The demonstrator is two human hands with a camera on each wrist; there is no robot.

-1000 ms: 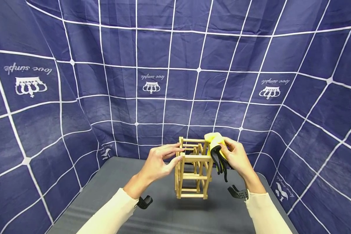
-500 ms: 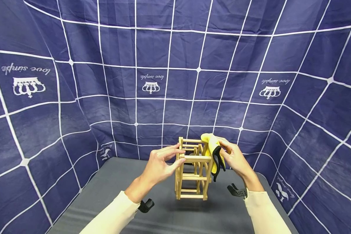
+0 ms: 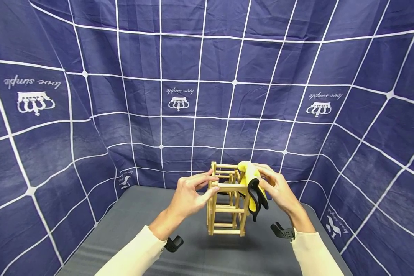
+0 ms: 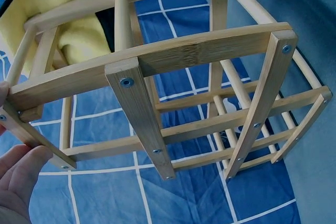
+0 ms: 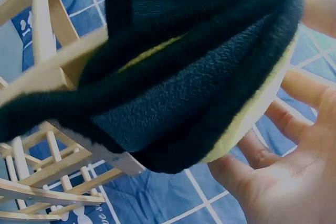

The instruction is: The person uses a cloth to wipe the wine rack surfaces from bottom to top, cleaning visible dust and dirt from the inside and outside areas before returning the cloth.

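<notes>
A pale wooden slatted rack [image 3: 227, 210] stands upright on the grey surface. My left hand [image 3: 189, 195] holds its upper left corner, fingers on the far side and thumb at the near bar; the left wrist view shows my thumb [image 4: 31, 169] against the wood's end. Over the rack's upper right corner hangs a yellow fleece piece with black edging [image 3: 250, 174]. My right hand [image 3: 279, 191] holds that piece from the right. Close up in the right wrist view, the piece's dark folds [image 5: 194, 77] cover part of the rack and the ends of my fingers [image 5: 257, 153].
Blue curtain [image 3: 214, 99] with white grid lines surrounds the back and both sides. The grey tabletop [image 3: 138, 214] extends around the rack. Black wrist mounts [image 3: 283, 231] sit at the cuffs of my cream sleeves.
My right hand has moved the yellow piece slightly left onto the rack's corner, and its black edge now hangs down differently. My left hand and the rack stay nearly still.
</notes>
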